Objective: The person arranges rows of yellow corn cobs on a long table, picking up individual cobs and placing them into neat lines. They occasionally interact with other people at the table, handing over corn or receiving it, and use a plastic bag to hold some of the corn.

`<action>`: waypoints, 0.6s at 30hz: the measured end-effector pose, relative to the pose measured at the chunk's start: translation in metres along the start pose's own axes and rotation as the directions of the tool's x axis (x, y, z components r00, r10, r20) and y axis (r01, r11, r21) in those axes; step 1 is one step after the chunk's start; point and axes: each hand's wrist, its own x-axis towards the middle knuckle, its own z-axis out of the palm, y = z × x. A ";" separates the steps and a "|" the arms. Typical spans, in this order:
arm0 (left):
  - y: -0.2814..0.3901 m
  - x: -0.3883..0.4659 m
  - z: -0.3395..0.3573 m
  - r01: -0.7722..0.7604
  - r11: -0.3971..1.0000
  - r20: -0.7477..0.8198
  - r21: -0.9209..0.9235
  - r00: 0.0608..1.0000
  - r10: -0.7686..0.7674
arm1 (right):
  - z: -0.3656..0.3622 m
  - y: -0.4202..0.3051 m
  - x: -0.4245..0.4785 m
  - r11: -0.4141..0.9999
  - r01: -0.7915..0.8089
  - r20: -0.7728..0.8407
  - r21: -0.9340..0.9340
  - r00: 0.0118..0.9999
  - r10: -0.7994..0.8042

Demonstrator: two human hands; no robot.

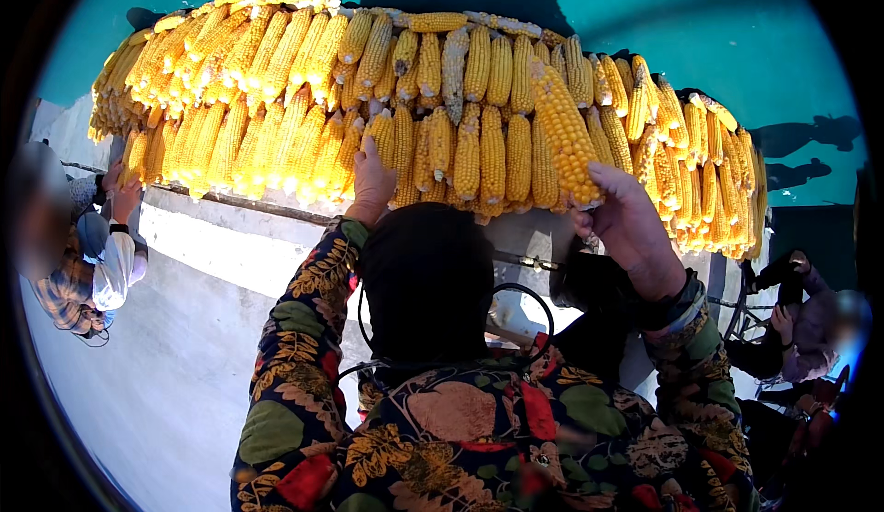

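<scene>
Many dried yellow corn cobs (490, 153) hang in dense rows in front of me, against a teal surface, with some lying flat along the top. My right hand (632, 225) grips the lower end of one larger-looking corn cob (563, 132), thumb and fingers around its base; the cob tilts up to the left, in front of the rows. My left hand (373, 182) is raised at the bottom edge of the rows, thumb up, against the cobs; whether its fingers hold one is hidden. Patterned floral sleeves cover both arms.
At the far left a co-worker's hands (124, 194) touch the lower cobs. More people sit at the far right, one in a purplish top (815, 332). A dark rail (242, 202) runs beneath the cobs, above a pale concrete surface (186, 318).
</scene>
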 end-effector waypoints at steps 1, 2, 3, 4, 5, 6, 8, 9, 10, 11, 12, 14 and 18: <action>-0.011 0.006 0.000 -0.019 1.000 -0.027 0.000 0.999 0.019 | -0.003 0.004 0.007 1.000 -0.013 0.067 -0.024 0.998 0.015; -0.021 0.012 0.001 -0.039 0.999 -0.054 0.000 0.998 0.039 | -0.007 0.007 0.015 0.999 -0.024 0.132 -0.049 0.991 0.030; -0.014 0.013 0.001 -0.016 0.999 -0.031 0.045 0.999 0.017 | -0.010 0.007 0.018 0.997 -0.038 0.180 -0.071 0.982 0.050; -0.007 0.014 0.001 0.006 0.996 -0.010 0.092 1.000 -0.005 | -0.009 0.009 0.020 0.998 -0.037 0.160 -0.051 0.986 0.045; 0.000 0.014 0.000 0.026 0.990 0.010 0.139 1.000 -0.027 | -0.007 0.011 0.023 0.997 -0.048 0.125 -0.067 0.991 0.056; 0.006 0.016 0.000 0.076 0.987 0.025 0.143 0.996 -0.080 | -0.006 0.012 0.027 0.995 -0.054 0.093 -0.083 0.994 0.062; 0.011 0.010 -0.006 0.098 0.973 0.070 0.208 0.991 -0.115 | -0.005 0.017 0.033 0.987 -0.080 0.079 -0.139 0.993 0.092; 0.014 0.009 -0.009 0.099 0.967 0.093 0.235 0.988 -0.124 | -0.002 0.019 0.034 0.982 -0.087 0.080 -0.166 0.992 0.102; 0.021 0.008 -0.015 0.084 0.936 0.089 0.342 0.989 -0.121 | 0.000 0.022 0.035 0.977 -0.094 0.078 -0.193 0.991 0.110; 0.028 0.010 -0.021 0.013 0.954 0.021 0.299 1.000 -0.020 | 0.003 0.025 0.037 0.970 -0.101 0.074 -0.219 0.990 0.119; 0.031 0.016 -0.027 -0.185 0.977 -0.044 0.109 0.981 0.191 | 0.006 0.029 0.041 0.957 -0.107 0.064 -0.270 0.990 0.128; 0.059 0.021 -0.048 -0.190 0.839 0.138 -0.509 0.945 0.297 | 0.012 0.039 0.055 0.918 -0.044 0.085 -0.394 0.993 0.084; 0.124 0.009 -0.087 0.572 0.243 0.612 -0.783 0.642 0.461 | 0.027 0.071 0.076 0.823 0.226 0.278 -0.521 0.957 -0.087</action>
